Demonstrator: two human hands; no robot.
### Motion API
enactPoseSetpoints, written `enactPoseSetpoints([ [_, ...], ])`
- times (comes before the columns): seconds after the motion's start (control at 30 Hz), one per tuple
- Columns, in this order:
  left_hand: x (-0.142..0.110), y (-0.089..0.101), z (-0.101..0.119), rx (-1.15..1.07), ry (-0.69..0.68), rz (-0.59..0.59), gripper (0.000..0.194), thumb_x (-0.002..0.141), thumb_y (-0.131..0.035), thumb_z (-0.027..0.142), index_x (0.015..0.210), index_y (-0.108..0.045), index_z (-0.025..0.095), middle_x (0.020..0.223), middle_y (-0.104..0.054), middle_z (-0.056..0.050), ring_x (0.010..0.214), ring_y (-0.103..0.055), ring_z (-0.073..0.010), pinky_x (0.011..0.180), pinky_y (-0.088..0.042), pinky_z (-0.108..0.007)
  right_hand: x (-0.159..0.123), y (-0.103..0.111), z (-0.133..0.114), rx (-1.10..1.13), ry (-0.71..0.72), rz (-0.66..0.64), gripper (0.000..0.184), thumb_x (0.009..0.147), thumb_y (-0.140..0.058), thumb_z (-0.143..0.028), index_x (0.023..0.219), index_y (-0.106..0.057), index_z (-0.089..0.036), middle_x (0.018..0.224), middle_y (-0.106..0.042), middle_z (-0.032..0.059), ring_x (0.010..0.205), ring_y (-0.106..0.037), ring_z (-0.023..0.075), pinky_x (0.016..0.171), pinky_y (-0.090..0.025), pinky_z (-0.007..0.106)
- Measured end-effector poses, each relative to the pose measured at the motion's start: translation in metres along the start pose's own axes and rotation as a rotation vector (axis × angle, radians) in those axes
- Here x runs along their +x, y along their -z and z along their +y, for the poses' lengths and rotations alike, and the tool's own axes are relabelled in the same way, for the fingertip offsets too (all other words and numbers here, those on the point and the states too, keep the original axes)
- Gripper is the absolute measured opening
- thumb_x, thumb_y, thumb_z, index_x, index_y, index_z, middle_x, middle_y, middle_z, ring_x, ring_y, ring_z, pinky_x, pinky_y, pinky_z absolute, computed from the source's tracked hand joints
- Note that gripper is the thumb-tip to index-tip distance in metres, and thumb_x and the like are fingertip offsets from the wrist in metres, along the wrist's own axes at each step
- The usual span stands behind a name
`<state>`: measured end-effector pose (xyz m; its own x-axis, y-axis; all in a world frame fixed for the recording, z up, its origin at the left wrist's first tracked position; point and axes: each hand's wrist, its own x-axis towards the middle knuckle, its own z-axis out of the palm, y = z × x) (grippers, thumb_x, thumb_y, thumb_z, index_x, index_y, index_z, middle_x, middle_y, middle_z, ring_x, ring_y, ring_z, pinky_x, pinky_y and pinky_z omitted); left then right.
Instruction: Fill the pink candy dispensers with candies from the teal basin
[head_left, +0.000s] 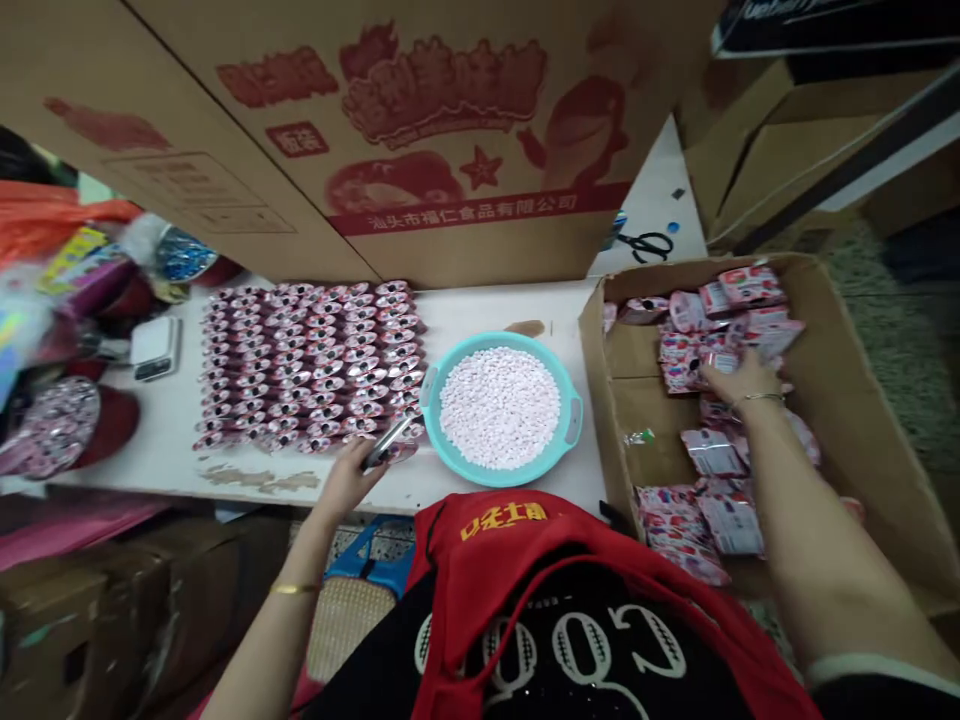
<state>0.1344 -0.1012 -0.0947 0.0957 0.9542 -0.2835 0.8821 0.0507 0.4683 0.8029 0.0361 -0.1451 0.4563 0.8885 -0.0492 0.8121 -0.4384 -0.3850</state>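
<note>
Holding, left: the left hand (pixel 351 478) is closed around a slim metal tool (pixel 390 440), its far end close by the left handle of the teal basin (pixel 480 476), an angle that probably keeps it handy to the pale pellets (pixel 499 405) inside.
Reaching, right: the right hand (pixel 739 378) is down in the carton (pixel 592 400), fingers over a printed packet (pixel 721 362); whether they have closed on it, I cannot tell.
Basin: on the worktop (pixel 480 305) between the hands, seemingly central to suit both.
Pouches (pixel 315 370): in tight rows left of the basin, tops up; packed so closely, they likely prop one another upright.
Carton walls: presumably there to keep the loose packets together.
</note>
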Motion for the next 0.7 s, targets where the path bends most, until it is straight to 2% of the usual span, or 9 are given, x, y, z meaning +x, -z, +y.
enactPoseSetpoints([
  [0.1, 0.013, -0.029, -0.012, -0.024, 0.073, -0.050, 0.031, 0.078, -0.056, 0.032, 0.105, -0.059, 0.018, 0.097, -0.059, -0.005, 0.088, -0.058, -0.0184, 0.079, -0.049, -0.030, -0.023, -0.019, -0.025, -0.106, -0.072, -0.120, 0.046, 0.062, -0.076, -0.034, 0.102, -0.058, -0.018, 0.108, -0.053, 0.0277, 0.097, -0.057, 0.0388, 0.074, -0.039, 0.051],
  [0.17, 0.021, -0.045, -0.016, -0.026, 0.078, -0.072, 0.035, 0.077, -0.056, 0.030, 0.111, -0.057, 0.018, 0.106, -0.058, -0.007, 0.094, -0.059, -0.0196, 0.083, -0.049, -0.032, -0.044, -0.025, -0.046, -0.067, 0.038, -0.138, 0.040, 0.063, -0.073, -0.029, 0.098, -0.057, -0.018, 0.103, -0.055, 0.0231, 0.094, -0.057, 0.0345, 0.074, -0.040, 0.047],
  [0.27, 0.022, -0.056, -0.018, -0.017, 0.067, -0.044, 0.041, 0.078, -0.056, 0.031, 0.116, -0.052, 0.017, 0.114, -0.057, -0.011, 0.101, -0.059, -0.0224, 0.086, -0.050, -0.035, -0.076, -0.024, -0.072, 0.154, 0.146, -0.071, 0.030, 0.065, -0.066, -0.030, 0.090, -0.053, -0.019, 0.086, -0.057, 0.0098, 0.083, -0.057, 0.0259, 0.077, -0.044, 0.043],
  [0.37, 0.012, -0.048, -0.011, -0.019, 0.074, 0.111, 0.045, 0.080, -0.058, 0.037, 0.119, -0.046, 0.017, 0.114, -0.057, -0.012, 0.103, -0.058, -0.0245, 0.085, -0.051, -0.038, -0.108, -0.011, -0.096, 0.464, 0.173, 0.076, 0.032, 0.072, -0.063, -0.037, 0.097, -0.053, -0.019, 0.094, -0.058, 0.0069, 0.090, -0.057, 0.0225, 0.086, -0.046, 0.042],
  [0.43, 0.011, -0.038, 0.002, -0.013, 0.054, 0.188, 0.039, 0.085, -0.053, 0.038, 0.118, -0.045, 0.019, 0.109, -0.058, -0.011, 0.100, -0.058, -0.0233, 0.085, -0.051, -0.039, -0.127, 0.000, -0.115, 0.635, 0.154, 0.143, 0.042, 0.073, -0.067, -0.039, 0.108, -0.052, -0.020, 0.109, -0.057, 0.0081, 0.101, -0.057, 0.0216, 0.095, -0.045, 0.041],
  [0.47, 0.015, -0.034, 0.012, -0.011, 0.025, 0.183, 0.034, 0.088, -0.049, 0.038, 0.117, -0.045, 0.020, 0.108, -0.059, -0.010, 0.098, -0.058, -0.0222, 0.085, -0.051, -0.038, -0.135, 0.004, -0.125, 0.713, 0.124, 0.144, 0.047, 0.072, -0.069, -0.039, 0.111, -0.051, -0.020, 0.114, -0.057, 0.0081, 0.104, -0.057, 0.0210, 0.096, -0.045, 0.040],
  [0.53, 0.033, -0.033, 0.038, 0.009, -0.083, 0.073, 0.028, 0.092, -0.044, 0.036, 0.116, -0.047, 0.022, 0.108, -0.060, -0.008, 0.098, -0.059, -0.0206, 0.086, -0.050, -0.035, -0.149, 0.007, -0.146, 0.878, 0.021, 0.074, 0.051, 0.070, -0.073, -0.040, 0.112, -0.052, -0.021, 0.114, -0.060, 0.0070, 0.100, -0.061, 0.0200, 0.092, -0.049, 0.039],
  [0.63, 0.082, -0.052, 0.082, 0.141, -0.237, -0.133, 0.028, 0.093, -0.042, 0.030, 0.118, -0.051, 0.021, 0.113, -0.061, -0.009, 0.104, -0.058, -0.0224, 0.089, -0.048, -0.035, -0.166, -0.001, -0.170, 1.119, -0.138, -0.129, 0.049, 0.068, -0.076, -0.041, 0.108, -0.053, -0.023, 0.109, -0.065, 0.0046, 0.091, -0.066, 0.0190, 0.082, -0.056, 0.037],
  [0.7, 0.117, -0.074, 0.107, 0.252, -0.224, -0.174, 0.028, 0.093, -0.039, 0.024, 0.118, -0.052, 0.018, 0.112, -0.060, -0.011, 0.106, -0.056, -0.0236, 0.089, -0.047, -0.035, -0.176, -0.010, -0.178, 1.218, -0.200, -0.254, 0.049, 0.067, -0.077, -0.041, 0.106, -0.054, -0.024, 0.109, -0.066, 0.0033, 0.090, -0.067, 0.0187, 0.080, -0.058, 0.037],
])
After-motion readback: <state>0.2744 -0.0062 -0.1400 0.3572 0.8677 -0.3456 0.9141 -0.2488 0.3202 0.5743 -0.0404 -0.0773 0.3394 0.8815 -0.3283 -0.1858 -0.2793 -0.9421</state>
